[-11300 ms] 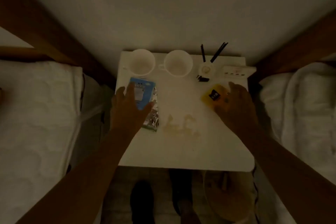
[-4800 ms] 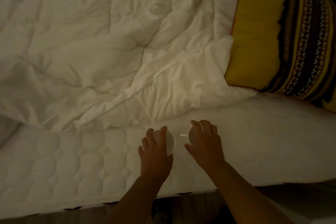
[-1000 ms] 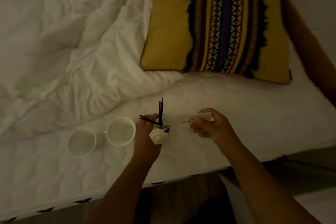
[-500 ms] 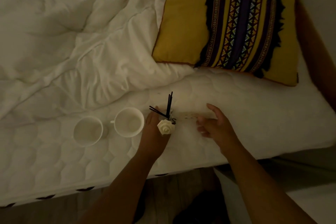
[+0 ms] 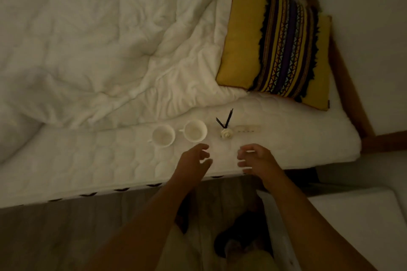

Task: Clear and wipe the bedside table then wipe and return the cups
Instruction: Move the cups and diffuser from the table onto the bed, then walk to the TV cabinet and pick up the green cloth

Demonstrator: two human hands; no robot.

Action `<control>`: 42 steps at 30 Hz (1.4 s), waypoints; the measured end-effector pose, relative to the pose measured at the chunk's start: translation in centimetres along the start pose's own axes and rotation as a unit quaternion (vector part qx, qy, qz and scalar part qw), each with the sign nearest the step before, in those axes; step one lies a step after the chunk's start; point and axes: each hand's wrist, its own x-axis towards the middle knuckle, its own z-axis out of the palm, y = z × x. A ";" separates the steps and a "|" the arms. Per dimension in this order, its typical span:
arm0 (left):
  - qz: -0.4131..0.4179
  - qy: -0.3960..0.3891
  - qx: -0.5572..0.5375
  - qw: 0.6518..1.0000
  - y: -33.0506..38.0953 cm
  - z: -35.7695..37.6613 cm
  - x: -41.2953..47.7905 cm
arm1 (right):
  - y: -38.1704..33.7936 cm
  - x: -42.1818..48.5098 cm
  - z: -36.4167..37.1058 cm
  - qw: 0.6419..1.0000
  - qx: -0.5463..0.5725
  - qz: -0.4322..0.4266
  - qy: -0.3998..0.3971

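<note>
Two white cups stand side by side on the white mattress [image 5: 88,169], the left cup [image 5: 163,135] and the right cup [image 5: 195,130]. To their right sits a small white rose-shaped diffuser with black sticks [image 5: 226,131], and beside it a white power strip [image 5: 247,129]. My left hand [image 5: 195,159] hovers just below the right cup, fingers apart, holding nothing. My right hand [image 5: 256,158] hovers below the power strip, fingers loosely curled and empty. A white corner of the bedside table [image 5: 361,222] shows at the lower right.
A rumpled white duvet [image 5: 99,50] covers the bed's far side. A yellow cushion with a striped pattern [image 5: 279,53] lies at the head end, next to a wooden bed frame [image 5: 350,99]. Below the mattress edge is wood floor [image 5: 66,231], with my feet in shadow.
Both hands have let go of the diffuser and the power strip and pulled back toward the mattress edge. The items now rest on the mattress right of the cups.
</note>
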 end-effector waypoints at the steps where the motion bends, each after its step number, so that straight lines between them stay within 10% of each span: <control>1: 0.010 0.004 0.001 1.000 0.4 -1.6 -1.1 | -1.1 -1.5 0.8 1.000 -0.011 -0.006 -0.009; 12: -0.043 0.198 0.083 0.976 -3.7 -23.3 -20.1 | -14.0 -17.1 19.6 0.929 -0.236 -0.177 -0.222; 24: -0.296 0.481 0.024 0.825 -17.5 -36.7 -47.5 | -15.5 -37.2 51.0 0.625 -0.488 -0.384 -0.474; 33: -0.356 0.576 0.025 0.736 -31.0 -49.4 -59.8 | -12.6 -50.5 74.9 0.453 -0.523 -0.524 -0.496; 42: -0.369 0.607 0.083 0.699 -42.4 -66.0 -62.0 | -15.0 -53.4 95.5 0.415 -0.517 -0.593 -0.457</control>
